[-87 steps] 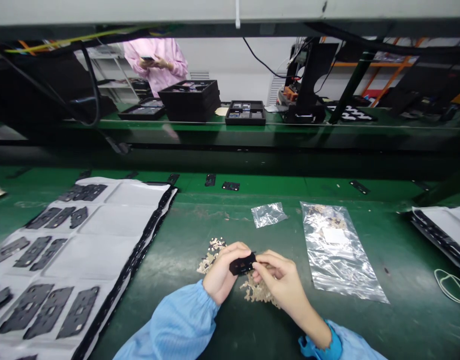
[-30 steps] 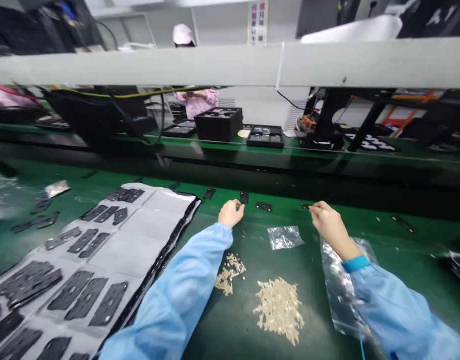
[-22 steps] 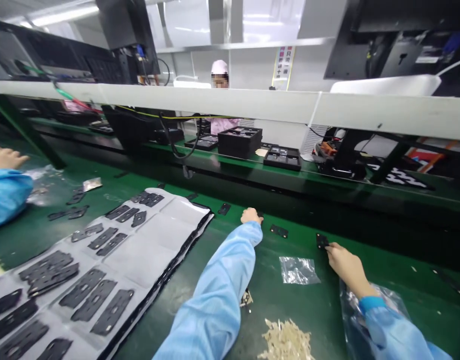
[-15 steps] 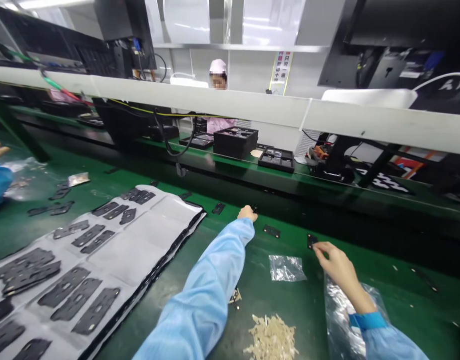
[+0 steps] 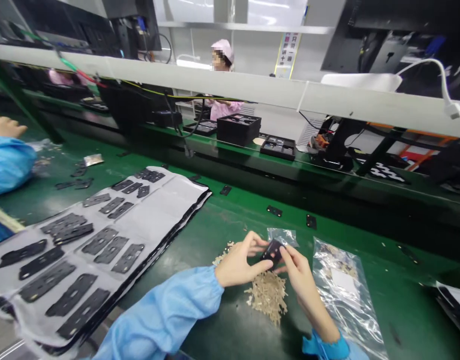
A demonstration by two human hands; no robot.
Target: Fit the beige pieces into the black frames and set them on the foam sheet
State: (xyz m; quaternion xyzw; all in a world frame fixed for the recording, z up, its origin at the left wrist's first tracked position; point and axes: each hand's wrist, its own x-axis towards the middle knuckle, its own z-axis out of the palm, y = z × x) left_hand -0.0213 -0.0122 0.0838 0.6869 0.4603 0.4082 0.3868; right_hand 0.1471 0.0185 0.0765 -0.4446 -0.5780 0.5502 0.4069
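Note:
Between my two hands is a small flat black plate with holes (image 5: 274, 251), held tilted above a heap of small beige pieces (image 5: 268, 295). My left hand (image 5: 239, 260) grips its left side, thumb along the lower edge. On its right side, the fingers of my right hand (image 5: 296, 267) pinch it. Just behind the hands lies a small clear bag (image 5: 284, 235). More beige pieces (image 5: 222, 254) lie beside my left hand. Farther back on the green bench are similar black plates, one (image 5: 274, 211) near the middle and another (image 5: 311, 221) to its right.
A white-lined mat (image 5: 165, 200) on the left carries several rows of black plates. A large clear bag (image 5: 346, 295) lies to the right. At far left is another person's blue sleeve (image 5: 8, 165). A white rail (image 5: 199, 82) spans the bench, with black trays (image 5: 278, 147) beyond.
Both hands have drawn back from the far part of the bench and come together around a black plate. The view has shifted, and the neighbour's arm reaches further in.

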